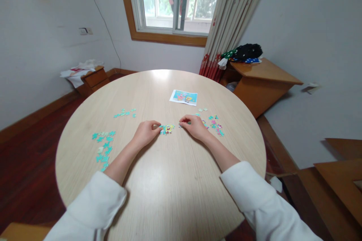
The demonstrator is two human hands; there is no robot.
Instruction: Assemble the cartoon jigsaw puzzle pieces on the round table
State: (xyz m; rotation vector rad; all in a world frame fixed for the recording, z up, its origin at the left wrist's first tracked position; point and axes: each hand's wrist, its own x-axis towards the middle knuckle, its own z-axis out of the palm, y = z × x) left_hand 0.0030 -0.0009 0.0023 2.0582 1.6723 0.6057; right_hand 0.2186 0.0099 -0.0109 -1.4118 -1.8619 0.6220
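A small joined section of jigsaw puzzle [169, 129], showing a yellow cartoon figure on teal, lies near the middle of the round table [169, 196]. At its left edge, my left hand [147, 132] is closed, thumb and forefinger gripping the border of the section. My right hand [194, 126] is just right of the section, with a small puzzle piece [180, 124] pinched between thumb and fingertips. A narrow gap separates that piece from the joined section. My fingers partly cover both.
Loose teal pieces [106, 150] lie at the left, with more [125, 113] farther back. Pink and teal pieces [217, 128] are scattered beyond my right hand. A printed reference picture [183, 98] lies at the back. A wooden cabinet [263, 79] holding cloths stands right of the table.
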